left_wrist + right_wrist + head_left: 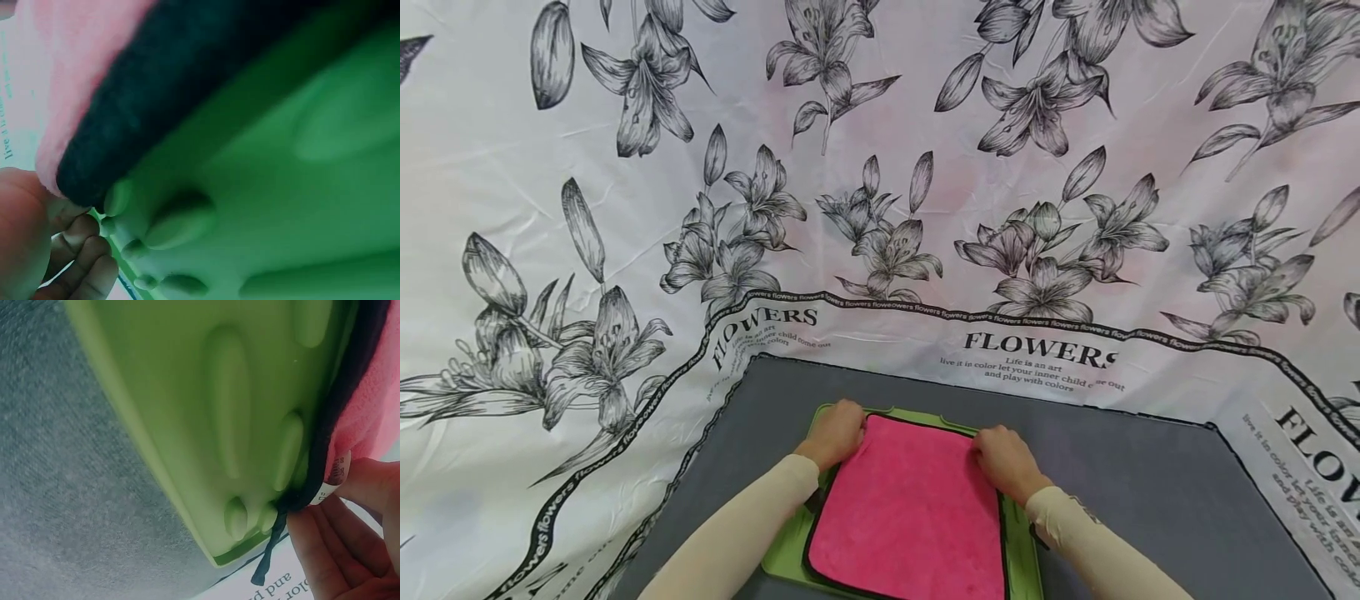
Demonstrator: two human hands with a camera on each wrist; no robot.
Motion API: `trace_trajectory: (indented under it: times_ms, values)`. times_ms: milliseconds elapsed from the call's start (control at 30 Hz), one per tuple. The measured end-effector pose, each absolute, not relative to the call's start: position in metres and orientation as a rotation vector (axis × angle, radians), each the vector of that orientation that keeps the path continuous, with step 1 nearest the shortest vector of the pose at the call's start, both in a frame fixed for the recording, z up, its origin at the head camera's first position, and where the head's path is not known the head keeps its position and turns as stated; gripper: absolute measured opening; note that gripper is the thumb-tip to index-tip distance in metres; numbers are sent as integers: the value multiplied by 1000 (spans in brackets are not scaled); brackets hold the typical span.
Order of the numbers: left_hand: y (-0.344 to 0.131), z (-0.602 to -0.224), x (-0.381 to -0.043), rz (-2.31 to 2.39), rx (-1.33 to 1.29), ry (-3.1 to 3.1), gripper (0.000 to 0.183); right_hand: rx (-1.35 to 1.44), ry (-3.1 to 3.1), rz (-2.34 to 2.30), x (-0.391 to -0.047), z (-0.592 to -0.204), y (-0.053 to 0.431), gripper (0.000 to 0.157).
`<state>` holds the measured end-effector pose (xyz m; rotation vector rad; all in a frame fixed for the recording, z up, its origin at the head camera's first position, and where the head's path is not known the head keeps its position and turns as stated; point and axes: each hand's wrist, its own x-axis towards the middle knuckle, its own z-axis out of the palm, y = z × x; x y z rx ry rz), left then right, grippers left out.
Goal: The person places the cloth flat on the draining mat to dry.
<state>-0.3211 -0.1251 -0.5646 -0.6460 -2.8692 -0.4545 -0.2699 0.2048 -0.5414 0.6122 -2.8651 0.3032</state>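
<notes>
A pink cloth with black edging lies spread over a green tray in the head view. My left hand pinches its far left corner. In the left wrist view, the thumb and curled fingers of that hand meet at the corner, over the tray's raised bumps. At the far right corner, my right hand pinches the cloth. A white label and a black cord hang by the right hand's fingers in the right wrist view.
The tray rests on a dark grey surface, with more of it showing on the right than on the left. White fabric with printed black flowers rises behind it and at both sides. Both forearms wear cream sleeves.
</notes>
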Motion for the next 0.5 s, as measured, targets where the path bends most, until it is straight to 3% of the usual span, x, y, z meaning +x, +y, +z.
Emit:
trace_trajectory:
  times_ms: [100, 300, 500]
  values:
    - [-126, -553, -312, -316, -647, -2871, 45, 636, -2875, 307, -271, -540, 204, 36]
    - [-132, -532, -304, -12, -631, -2883, 17, 633, -2897, 304, -273, -531, 206, 31]
    - [-142, -530, -301, 20, -650, -2824, 5, 587, -2908, 291, -274, -529, 206, 35]
